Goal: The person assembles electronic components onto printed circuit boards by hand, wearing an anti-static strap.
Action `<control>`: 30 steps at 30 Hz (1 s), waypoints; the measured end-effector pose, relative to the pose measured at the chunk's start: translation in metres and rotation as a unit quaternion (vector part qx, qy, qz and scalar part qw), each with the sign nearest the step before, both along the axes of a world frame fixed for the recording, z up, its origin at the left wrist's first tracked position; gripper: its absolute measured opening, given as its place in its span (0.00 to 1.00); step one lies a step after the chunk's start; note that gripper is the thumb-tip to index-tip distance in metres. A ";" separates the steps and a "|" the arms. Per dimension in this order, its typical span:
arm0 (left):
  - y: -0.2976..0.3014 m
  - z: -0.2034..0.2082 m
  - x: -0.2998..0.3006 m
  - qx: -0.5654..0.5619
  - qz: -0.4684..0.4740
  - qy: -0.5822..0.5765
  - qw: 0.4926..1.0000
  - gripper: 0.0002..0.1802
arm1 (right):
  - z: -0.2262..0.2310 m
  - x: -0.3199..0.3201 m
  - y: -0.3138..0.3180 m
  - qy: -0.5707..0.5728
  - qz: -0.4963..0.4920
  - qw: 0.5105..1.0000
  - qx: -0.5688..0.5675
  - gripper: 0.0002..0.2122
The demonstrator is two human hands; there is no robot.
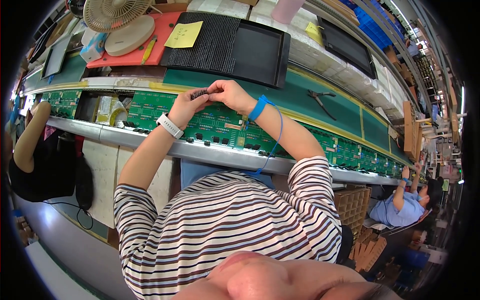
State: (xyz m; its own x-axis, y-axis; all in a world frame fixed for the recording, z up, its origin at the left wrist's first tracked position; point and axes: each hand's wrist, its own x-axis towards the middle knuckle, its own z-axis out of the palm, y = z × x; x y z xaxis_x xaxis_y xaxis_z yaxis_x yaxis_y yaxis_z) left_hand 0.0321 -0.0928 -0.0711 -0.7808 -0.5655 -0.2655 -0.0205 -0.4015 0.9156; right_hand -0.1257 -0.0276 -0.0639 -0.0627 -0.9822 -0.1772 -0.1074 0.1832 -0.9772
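Note:
My left hand [187, 109], with a white watch at the wrist, is closed round a bunch of small black components [199, 93] that look like they have fine pins. Against its fingertips, my right hand [229, 95] is closed in a pinch; what lies between its fingers is too small to make out. A blue wrist strap [258, 107] with a coiled cord circles the right wrist. Both hands are held above green circuit boards [155, 106] fitted with many small parts. Just beyond them lies a black tray [260, 50], its left half filled with rows of small black parts.
A yellow note [183, 34] lies on the tray. Pliers [321, 102] rest on the green bench to the right. Behind stand a fan [117, 15] and a red mat [162, 30] with a yellow-handled cutter [149, 50]. Co-workers sit at both sides; a metal rail [220, 154] runs in front.

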 end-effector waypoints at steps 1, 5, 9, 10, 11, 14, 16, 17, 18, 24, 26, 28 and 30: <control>0.000 -0.001 0.001 0.000 0.000 0.000 1.000 0.17 | 0.000 -0.001 0.000 0.000 0.000 1.000 0.000 0.06; -0.004 0.000 0.006 -0.075 0.033 -0.028 0.996 0.18 | 0.005 -0.013 -0.002 0.174 0.011 0.985 -0.010 0.06; -0.006 0.009 0.010 -0.093 0.038 -0.070 0.992 0.19 | -0.002 -0.017 0.001 0.427 0.088 0.896 -0.087 0.06; -0.006 0.011 0.010 -0.093 0.037 -0.070 0.992 0.19 | -0.004 -0.017 0.002 0.427 0.087 0.896 -0.086 0.06; -0.005 0.014 0.010 -0.093 0.036 -0.065 0.993 0.19 | -0.004 -0.014 0.002 0.443 0.096 0.887 -0.082 0.06; -0.004 0.017 0.009 -0.089 0.029 -0.056 0.994 0.19 | -0.003 -0.008 0.005 0.474 0.101 0.871 -0.082 0.06; -0.005 0.018 0.009 -0.086 0.024 -0.051 0.995 0.19 | -0.002 -0.005 0.006 0.487 0.095 0.864 -0.087 0.06; -0.005 0.019 0.009 -0.091 0.022 -0.053 0.994 0.19 | -0.002 -0.003 0.006 0.493 0.093 0.860 -0.094 0.05; -0.006 0.020 0.009 -0.095 0.019 -0.055 0.994 0.19 | -0.002 -0.002 0.007 0.499 0.091 0.856 -0.101 0.05; -0.012 0.018 0.011 -0.102 0.004 -0.062 0.993 0.19 | -0.003 -0.002 0.009 0.520 0.095 0.840 -0.123 0.07; -0.011 0.018 0.011 -0.099 0.008 -0.057 0.993 0.19 | -0.003 -0.002 0.008 0.514 0.096 0.843 -0.125 0.07; -0.010 0.019 0.011 -0.095 0.010 -0.052 0.994 0.19 | -0.003 -0.002 0.009 0.508 0.095 0.847 -0.125 0.07; -0.009 0.022 0.010 -0.090 0.020 -0.048 0.995 0.19 | 0.000 -0.001 0.010 0.512 0.097 0.845 -0.121 0.06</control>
